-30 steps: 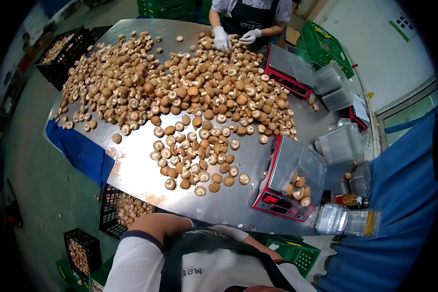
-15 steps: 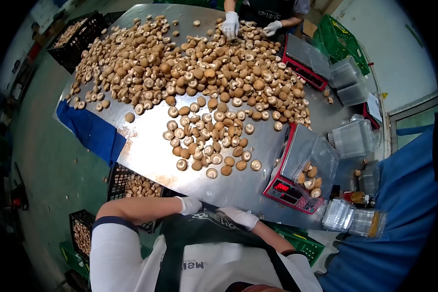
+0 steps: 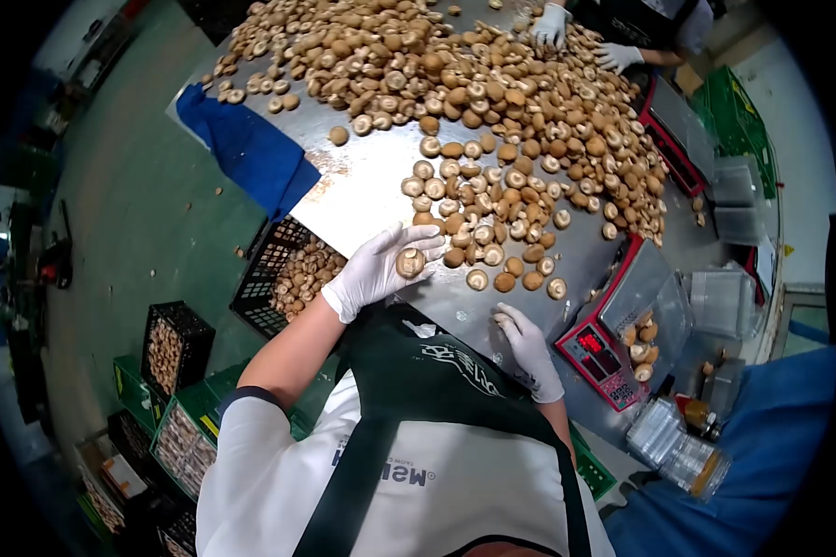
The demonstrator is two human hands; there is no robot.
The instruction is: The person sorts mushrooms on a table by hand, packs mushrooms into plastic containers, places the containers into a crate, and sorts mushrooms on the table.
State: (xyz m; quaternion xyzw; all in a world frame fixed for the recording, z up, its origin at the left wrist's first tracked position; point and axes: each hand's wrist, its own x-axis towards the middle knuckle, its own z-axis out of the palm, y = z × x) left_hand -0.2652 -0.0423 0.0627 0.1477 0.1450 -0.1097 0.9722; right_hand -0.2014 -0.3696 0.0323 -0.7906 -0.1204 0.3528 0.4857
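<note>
My gloved left hand (image 3: 373, 271) is turned palm up at the near edge of the metal table, with a shiitake mushroom (image 3: 411, 263) lying in its fingers, gill side showing. Just beyond those fingers is a loose spread of shiitake mushrooms (image 3: 492, 200), some cap up, others stem up. My gloved right hand (image 3: 529, 353) is over the table's near edge, left of a red scale (image 3: 593, 357). Its fingers are loosely bent and apart from the mushrooms, and I see nothing in them. A clear tray with several mushrooms (image 3: 643, 343) rests on the scale.
A large mushroom heap (image 3: 372, 56) covers the far side, where a co-worker's gloved hands (image 3: 618, 58) are. A blue cloth (image 3: 246, 153) drapes over the left corner, above a black crate (image 3: 267, 278) of mushrooms. Clear plastic boxes (image 3: 723, 302) are stacked at the right.
My hands have come away from my apron to the table edge. A mushroom is now in my left hand. The view has shifted, so the table appears higher and further right.
</note>
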